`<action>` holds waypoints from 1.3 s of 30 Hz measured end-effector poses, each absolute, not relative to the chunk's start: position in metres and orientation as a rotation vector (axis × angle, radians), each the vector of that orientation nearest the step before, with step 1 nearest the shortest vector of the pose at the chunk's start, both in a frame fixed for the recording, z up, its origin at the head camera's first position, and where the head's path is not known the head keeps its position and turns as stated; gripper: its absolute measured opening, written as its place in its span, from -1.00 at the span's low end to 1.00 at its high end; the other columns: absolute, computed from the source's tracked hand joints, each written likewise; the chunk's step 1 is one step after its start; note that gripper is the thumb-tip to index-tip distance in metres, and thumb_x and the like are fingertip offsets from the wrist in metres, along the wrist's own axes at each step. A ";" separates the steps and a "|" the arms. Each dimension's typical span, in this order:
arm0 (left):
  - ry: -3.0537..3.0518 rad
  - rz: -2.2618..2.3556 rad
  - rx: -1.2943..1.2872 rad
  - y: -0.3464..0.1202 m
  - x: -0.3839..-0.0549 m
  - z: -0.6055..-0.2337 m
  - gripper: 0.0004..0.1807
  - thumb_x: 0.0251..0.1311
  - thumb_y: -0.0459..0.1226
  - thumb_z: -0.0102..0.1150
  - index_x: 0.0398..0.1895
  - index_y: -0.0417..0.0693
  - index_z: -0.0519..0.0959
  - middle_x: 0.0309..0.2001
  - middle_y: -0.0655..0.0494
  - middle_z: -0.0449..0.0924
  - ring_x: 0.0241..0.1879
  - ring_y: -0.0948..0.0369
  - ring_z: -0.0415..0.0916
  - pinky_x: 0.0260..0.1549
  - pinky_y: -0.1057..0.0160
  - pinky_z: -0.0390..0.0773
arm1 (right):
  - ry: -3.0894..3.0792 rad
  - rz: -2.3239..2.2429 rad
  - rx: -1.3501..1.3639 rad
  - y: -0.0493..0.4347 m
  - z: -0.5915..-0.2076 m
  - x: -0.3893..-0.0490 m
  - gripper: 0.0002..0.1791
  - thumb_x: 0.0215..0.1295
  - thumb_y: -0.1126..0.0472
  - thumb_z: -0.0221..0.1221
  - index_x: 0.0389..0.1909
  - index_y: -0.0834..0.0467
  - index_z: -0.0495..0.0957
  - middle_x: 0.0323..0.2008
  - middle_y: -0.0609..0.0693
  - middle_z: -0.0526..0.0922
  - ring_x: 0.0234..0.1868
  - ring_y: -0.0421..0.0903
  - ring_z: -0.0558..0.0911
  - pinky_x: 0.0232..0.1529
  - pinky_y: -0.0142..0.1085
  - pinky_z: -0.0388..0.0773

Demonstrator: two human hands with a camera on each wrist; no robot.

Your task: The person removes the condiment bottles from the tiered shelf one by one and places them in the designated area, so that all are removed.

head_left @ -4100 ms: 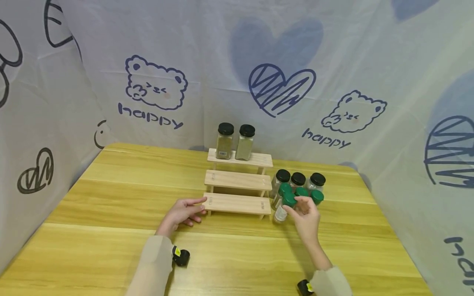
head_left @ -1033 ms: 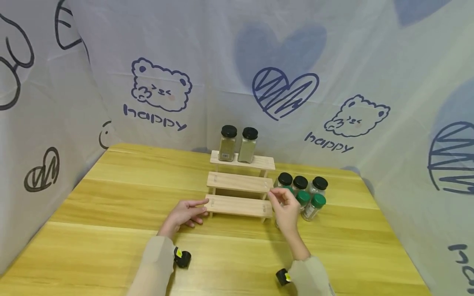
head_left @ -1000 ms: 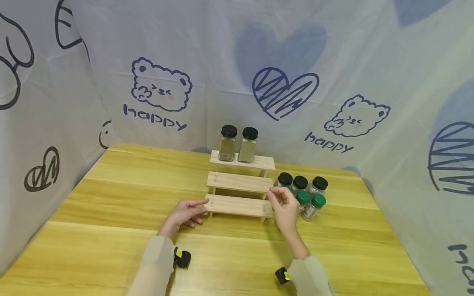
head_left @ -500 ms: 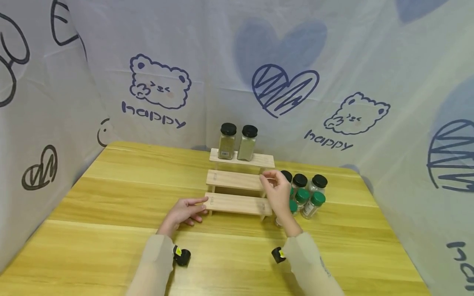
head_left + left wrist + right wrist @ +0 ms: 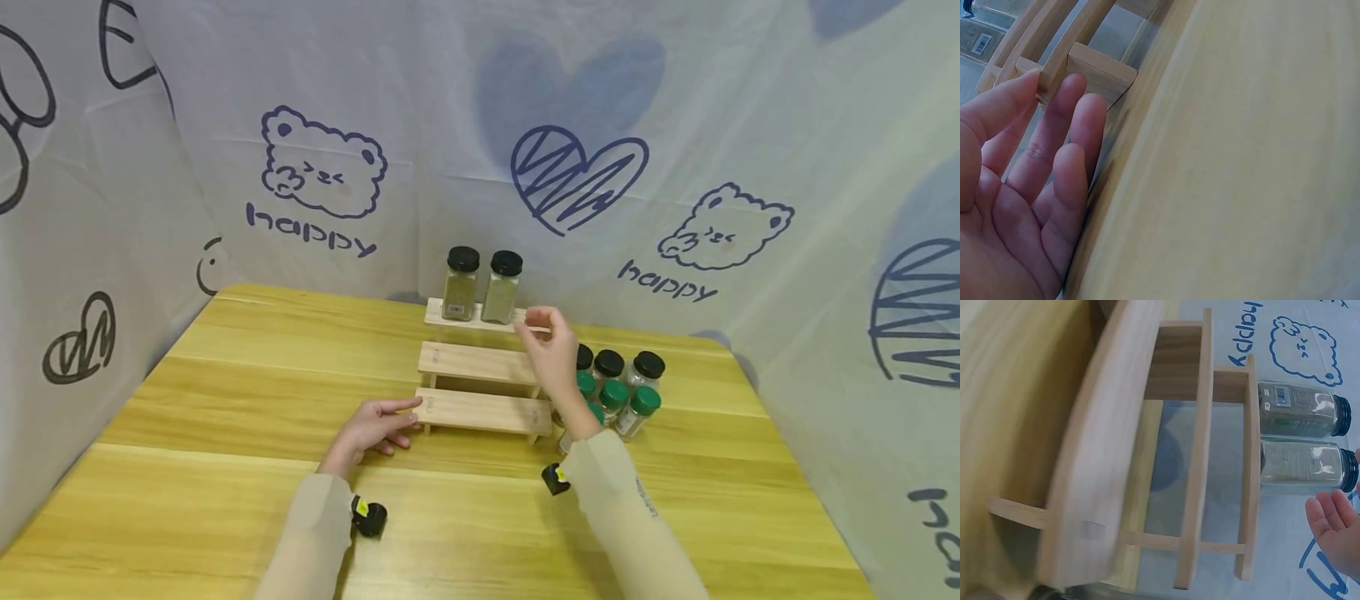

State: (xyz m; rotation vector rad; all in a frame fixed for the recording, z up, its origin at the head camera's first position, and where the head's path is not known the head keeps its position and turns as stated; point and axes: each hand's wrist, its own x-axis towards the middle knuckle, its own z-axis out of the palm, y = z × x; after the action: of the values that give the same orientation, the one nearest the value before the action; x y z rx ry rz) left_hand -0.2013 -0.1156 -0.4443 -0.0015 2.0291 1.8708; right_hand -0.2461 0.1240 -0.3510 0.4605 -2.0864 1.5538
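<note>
A three-step wooden shelf rack (image 5: 482,413) stands on the table. My left hand (image 5: 372,429) grips the left end of its lowest step; in the left wrist view, the thumb and fingers (image 5: 1063,103) meet at that end. On the top step are two clear black-lidded spice jars, one of brownish powder (image 5: 459,293) and one of pale powder (image 5: 500,297). My right hand (image 5: 553,354) hovers by the right end of the top step with thumb and fingers loosely curved, nothing between them. Seen from the right wrist, its fingers (image 5: 1334,512) are close to the pale jar's lid.
Right of the rack, several spice jars stand in a cluster: black-lidded ones (image 5: 608,364) behind, green-lidded ones (image 5: 613,395) in front, partly hidden by my right forearm. A printed cloth (image 5: 457,108) hangs behind the wooden table (image 5: 247,383).
My right hand has moved from the green-lidded jars, up past the rack's right side, to beside the pale jar on the top step. My left hand has stayed at the lowest step.
</note>
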 end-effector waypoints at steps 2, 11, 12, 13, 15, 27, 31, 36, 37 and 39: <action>2.030 1.869 -0.005 -0.116 -0.203 -0.447 -0.58 0.21 -0.33 0.04 0.14 -0.25 0.35 -0.13 -0.23 0.54 -0.54 0.17 0.55 -0.69 0.37 0.47 | -2.093 1.568 0.451 0.124 -0.349 -0.253 -0.76 0.12 0.46 0.13 -0.19 0.50 0.41 -0.27 0.37 0.49 -0.21 0.23 0.48 -0.18 -0.01 0.45; 2.015 1.886 -0.025 -0.120 -0.217 -0.473 -0.54 0.17 -0.25 0.11 0.15 -0.15 0.38 -0.16 -0.16 0.58 -0.57 0.21 0.54 -0.74 0.39 0.44 | -2.071 1.597 0.463 0.125 -0.350 -0.298 -0.56 0.10 0.31 0.23 -0.01 0.40 0.40 -0.11 0.30 0.46 -0.11 0.14 0.45 -0.11 -0.01 0.41; 2.019 1.885 -0.025 -0.120 -0.217 -0.474 -0.54 0.16 -0.24 0.11 0.15 -0.14 0.38 -0.16 -0.15 0.58 -0.57 0.21 0.54 -0.74 0.39 0.44 | -2.076 1.589 0.469 0.123 -0.349 -0.301 -0.55 0.10 0.30 0.23 0.00 0.39 0.40 -0.10 0.30 0.45 -0.10 0.13 0.44 -0.10 -0.02 0.41; 2.020 1.883 -0.025 -0.120 -0.217 -0.475 -0.54 0.16 -0.23 0.12 0.15 -0.14 0.38 -0.17 -0.15 0.58 -0.57 0.21 0.54 -0.73 0.39 0.44 | -2.079 1.583 0.475 0.122 -0.348 -0.303 -0.54 0.09 0.30 0.23 0.01 0.39 0.40 -0.09 0.30 0.44 -0.09 0.13 0.44 -0.10 -0.02 0.42; 2.020 1.880 -0.029 -0.120 -0.217 -0.475 -0.53 0.15 -0.23 0.13 0.15 -0.13 0.39 -0.18 -0.13 0.59 -0.56 0.21 0.54 -0.73 0.39 0.44 | -2.081 1.581 0.479 0.119 -0.348 -0.307 -0.54 0.09 0.30 0.23 0.02 0.38 0.40 -0.08 0.29 0.43 -0.08 0.12 0.43 -0.10 -0.04 0.42; 2.011 1.886 -0.026 -0.119 -0.215 -0.473 -0.53 0.16 -0.23 0.12 0.16 -0.13 0.37 -0.19 -0.13 0.59 -0.56 0.20 0.55 -0.73 0.37 0.45 | -2.114 1.583 0.438 0.113 -0.347 -0.321 -0.49 0.13 0.25 0.21 0.12 0.30 0.38 0.04 0.25 0.37 -0.01 0.12 0.40 -0.04 -0.11 0.42; 2.013 1.883 -0.022 -0.118 -0.215 -0.474 -0.53 0.16 -0.23 0.13 0.15 -0.12 0.37 -0.19 -0.13 0.59 -0.56 0.20 0.55 -0.72 0.37 0.46 | -2.149 1.573 0.452 0.117 -0.350 -0.326 -0.55 0.16 0.25 0.18 0.07 0.31 0.42 0.05 0.20 0.39 -0.01 0.09 0.41 -0.05 -0.12 0.43; 2.024 1.876 -0.032 -0.119 -0.217 -0.476 -0.53 0.15 -0.22 0.13 0.15 -0.11 0.39 -0.21 -0.11 0.60 -0.56 0.21 0.55 -0.71 0.37 0.46 | -2.175 1.598 0.497 0.120 -0.354 -0.329 -0.56 0.18 0.24 0.16 0.09 0.26 0.41 0.07 0.15 0.41 -0.01 0.02 0.41 -0.04 -0.18 0.42; 2.025 1.878 -0.034 -0.119 -0.217 -0.476 -0.53 0.15 -0.22 0.13 0.14 -0.11 0.39 -0.21 -0.11 0.60 -0.56 0.21 0.54 -0.71 0.37 0.46 | -2.174 1.606 0.504 0.120 -0.355 -0.329 -0.56 0.19 0.24 0.15 0.10 0.26 0.41 0.06 0.15 0.41 -0.02 0.01 0.42 -0.04 -0.18 0.42; 2.025 1.877 -0.032 -0.119 -0.216 -0.476 -0.53 0.15 -0.22 0.13 0.15 -0.12 0.39 -0.21 -0.11 0.60 -0.56 0.21 0.54 -0.71 0.37 0.46 | -2.169 1.619 0.510 0.119 -0.355 -0.329 -0.56 0.18 0.24 0.15 0.10 0.26 0.40 0.06 0.15 0.42 -0.05 0.00 0.42 -0.07 -0.19 0.43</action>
State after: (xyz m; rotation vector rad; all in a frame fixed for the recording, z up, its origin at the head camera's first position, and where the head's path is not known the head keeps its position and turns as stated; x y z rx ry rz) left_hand -0.2164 -0.1188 -0.4761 -0.0320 2.0253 1.8774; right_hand -0.3293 0.1193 -0.3554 0.5096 -2.1692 1.6190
